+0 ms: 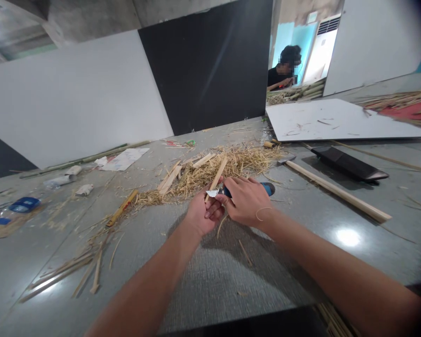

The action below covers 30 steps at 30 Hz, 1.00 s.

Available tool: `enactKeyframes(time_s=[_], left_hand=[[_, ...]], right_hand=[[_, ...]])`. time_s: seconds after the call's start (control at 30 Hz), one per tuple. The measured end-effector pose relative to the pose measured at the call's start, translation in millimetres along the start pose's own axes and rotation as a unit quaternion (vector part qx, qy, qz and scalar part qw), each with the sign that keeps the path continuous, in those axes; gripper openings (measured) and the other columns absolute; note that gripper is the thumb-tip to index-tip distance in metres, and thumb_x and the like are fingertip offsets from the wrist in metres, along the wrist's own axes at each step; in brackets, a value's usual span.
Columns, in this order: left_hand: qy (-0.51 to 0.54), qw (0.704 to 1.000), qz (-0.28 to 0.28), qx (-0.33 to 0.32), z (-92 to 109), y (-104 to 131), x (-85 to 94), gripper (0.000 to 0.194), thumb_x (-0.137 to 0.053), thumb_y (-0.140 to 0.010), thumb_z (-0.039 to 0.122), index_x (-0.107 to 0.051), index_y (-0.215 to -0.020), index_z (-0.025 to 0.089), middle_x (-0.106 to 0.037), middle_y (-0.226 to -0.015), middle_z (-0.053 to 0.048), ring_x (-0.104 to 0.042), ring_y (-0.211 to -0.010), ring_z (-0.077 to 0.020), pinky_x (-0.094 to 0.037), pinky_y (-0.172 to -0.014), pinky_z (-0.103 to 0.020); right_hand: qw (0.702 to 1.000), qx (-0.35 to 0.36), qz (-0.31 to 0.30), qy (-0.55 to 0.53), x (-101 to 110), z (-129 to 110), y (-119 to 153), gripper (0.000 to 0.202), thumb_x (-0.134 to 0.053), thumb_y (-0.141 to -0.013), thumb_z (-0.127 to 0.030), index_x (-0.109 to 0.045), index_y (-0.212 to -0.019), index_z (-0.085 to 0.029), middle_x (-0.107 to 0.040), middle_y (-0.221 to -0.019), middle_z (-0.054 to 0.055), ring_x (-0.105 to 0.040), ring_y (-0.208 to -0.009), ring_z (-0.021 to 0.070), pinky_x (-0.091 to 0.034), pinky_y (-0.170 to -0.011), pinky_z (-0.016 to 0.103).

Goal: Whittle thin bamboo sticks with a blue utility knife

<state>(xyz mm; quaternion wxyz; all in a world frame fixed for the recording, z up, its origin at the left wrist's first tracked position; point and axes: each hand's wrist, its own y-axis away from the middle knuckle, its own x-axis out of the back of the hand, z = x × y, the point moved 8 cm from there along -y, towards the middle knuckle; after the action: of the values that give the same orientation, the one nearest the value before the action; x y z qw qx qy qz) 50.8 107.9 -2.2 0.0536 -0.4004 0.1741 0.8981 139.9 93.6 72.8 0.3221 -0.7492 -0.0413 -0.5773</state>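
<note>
While the grey floor (pixel 203 281) spreads out as one broad work surface, everything on it lies where it can be reached from a seated spot. Farthest off, a white board (pixel 337 119) lies flat, lightly strewn with scraps. Nearer, a long squared wooden stick (pixel 337 192) lies aslant at the right, a small metal head at its far end, so it may be a hammer, and a dark flat case (pixel 347 164) sits just beyond it. Straight ahead, a heap of bamboo shavings (pixel 214 175) has gathered with split slats mixed in, which fits shavings dropping away from the body. Loose splints (pixel 73 274) trail off to the left, and a blue-capped item (pixel 25 204) rests near that edge. Another person (pixel 284 70) sits well apart in the background beside stacked bamboo poles (pixel 301 91).

Both hands meet above the near rim of the heap. The right hand (pixel 247 201) has its fingers wrapped tight around a blue-handled knife (pixel 245 189), the pale blade pointing left and away, a grip that suits pushing cuts. The left hand (pixel 203 213) has its fingers curled and pinched on a thin bamboo strip (pixel 217 175), holding it angled up over the heap with the blade laid against it, thumb close by to steady the piece.
</note>
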Motion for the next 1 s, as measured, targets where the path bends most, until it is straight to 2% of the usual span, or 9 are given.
enactKeyframes(time_s=[0.17, 0.43, 0.63, 0.73, 0.77, 0.83, 0.9, 0.93, 1.0], left_hand=[[-0.002, 1.0, -0.002, 0.008, 0.2, -1.1, 0.5, 0.04, -0.047, -0.086, 0.019, -0.038, -0.047, 0.017, -0.026, -0.034, 0.007, -0.019, -0.024, -0.0039, -0.016, -0.029, -0.017], [-0.02, 1.0, -0.002, 0.011, 4.5, 1.6, -5.1, 0.024, -0.045, -0.088, 0.017, -0.058, -0.069, 0.014, -0.029, -0.035, 0.008, -0.018, -0.024, -0.0032, -0.013, -0.03, -0.016], [-0.027, 0.999, -0.014, -0.01, 7.4, -1.9, -8.5, 0.02, -0.045, -0.089, 0.019, -0.063, -0.085, 0.013, -0.031, -0.037, 0.009, -0.018, -0.025, -0.0023, -0.012, -0.03, -0.016], [-0.027, 0.999, -0.021, -0.017, 9.2, -2.7, -7.6, 0.021, -0.043, -0.09, 0.018, -0.064, -0.089, 0.013, -0.027, -0.036, 0.01, -0.018, -0.025, -0.0029, -0.013, -0.031, -0.016], [-0.026, 0.999, -0.023, -0.019, 10.8, -2.1, -6.5, 0.022, -0.042, -0.091, 0.018, -0.064, -0.09, 0.013, -0.025, -0.036, 0.01, -0.018, -0.025, -0.0032, -0.013, -0.031, -0.016], [-0.023, 0.999, -0.027, -0.025, 16.1, 0.0, -2.9, 0.023, -0.041, -0.092, 0.017, -0.063, -0.095, 0.013, -0.024, -0.036, 0.01, -0.017, -0.026, -0.0036, -0.013, -0.031, -0.017], [-0.027, 0.998, -0.034, -0.046, 25.7, 2.6, 0.9, 0.021, -0.043, -0.092, 0.017, -0.063, -0.099, 0.014, -0.025, -0.036, 0.011, -0.017, -0.026, -0.0039, -0.013, -0.031, -0.018], [-0.033, 0.997, -0.038, -0.064, 31.3, 3.7, 2.4, 0.02, -0.046, -0.091, 0.019, -0.063, -0.101, 0.014, -0.025, -0.037, 0.011, -0.018, -0.026, -0.0041, -0.014, -0.031, -0.018], [-0.057, 0.992, -0.042, -0.104, 40.6, 4.6, 4.6, 0.019, -0.05, -0.091, 0.024, -0.062, -0.102, 0.016, -0.025, -0.037, 0.012, -0.019, -0.027, -0.0046, -0.017, -0.032, -0.018]], right_hand=[[1.0, -0.001, -0.003, 0.007, -1.7, 1.7, -0.7, 0.032, -0.044, -0.092, -0.041, -0.055, -0.11, -0.017, -0.067, -0.097, 0.011, -0.059, -0.096, 0.0279, -0.034, -0.079, 0.038], [0.999, 0.017, 0.026, 0.02, 0.1, 12.2, -2.4, 0.031, -0.046, -0.091, -0.043, -0.056, -0.104, -0.017, -0.067, -0.096, 0.011, -0.057, -0.095, 0.0277, -0.032, -0.083, 0.039], [0.999, 0.003, 0.041, 0.036, 0.2, 8.0, -3.2, 0.033, -0.043, -0.092, -0.045, -0.056, -0.102, -0.016, -0.067, -0.095, 0.012, -0.057, -0.092, 0.0275, -0.032, -0.08, 0.038], [0.998, 0.009, 0.048, 0.046, 0.5, 7.4, -6.6, 0.033, -0.043, -0.091, -0.047, -0.055, -0.098, -0.017, -0.066, -0.094, 0.012, -0.057, -0.089, 0.0272, -0.032, -0.078, 0.038], [0.998, 0.005, 0.049, 0.046, 0.8, 12.3, -8.3, 0.033, -0.042, -0.092, -0.047, -0.055, -0.096, -0.017, -0.066, -0.093, 0.012, -0.057, -0.088, 0.027, -0.032, -0.076, 0.038], [0.997, -0.048, 0.052, 0.038, 3.2, 37.6, -11.7, 0.038, -0.036, -0.093, -0.05, -0.054, -0.092, -0.017, -0.065, -0.087, 0.012, -0.057, -0.081, 0.026, -0.032, -0.071, 0.036], [0.981, -0.18, 0.069, 0.023, 7.8, 80.9, -9.9, 0.045, -0.027, -0.095, -0.052, -0.053, -0.088, -0.017, -0.062, -0.075, 0.011, -0.055, -0.066, 0.0232, -0.03, -0.06, 0.033], [0.97, -0.219, 0.098, 0.03, 13.2, 96.9, -7.6, 0.045, -0.027, -0.095, -0.052, -0.053, -0.091, -0.016, -0.061, -0.076, 0.012, -0.054, -0.065, 0.0235, -0.028, -0.058, 0.033], [0.971, -0.206, 0.119, 0.016, 15.6, 106.4, -8.0, 0.044, -0.03, -0.095, -0.052, -0.054, -0.094, -0.016, -0.061, -0.08, 0.012, -0.054, -0.069, 0.0241, -0.028, -0.058, 0.032]])
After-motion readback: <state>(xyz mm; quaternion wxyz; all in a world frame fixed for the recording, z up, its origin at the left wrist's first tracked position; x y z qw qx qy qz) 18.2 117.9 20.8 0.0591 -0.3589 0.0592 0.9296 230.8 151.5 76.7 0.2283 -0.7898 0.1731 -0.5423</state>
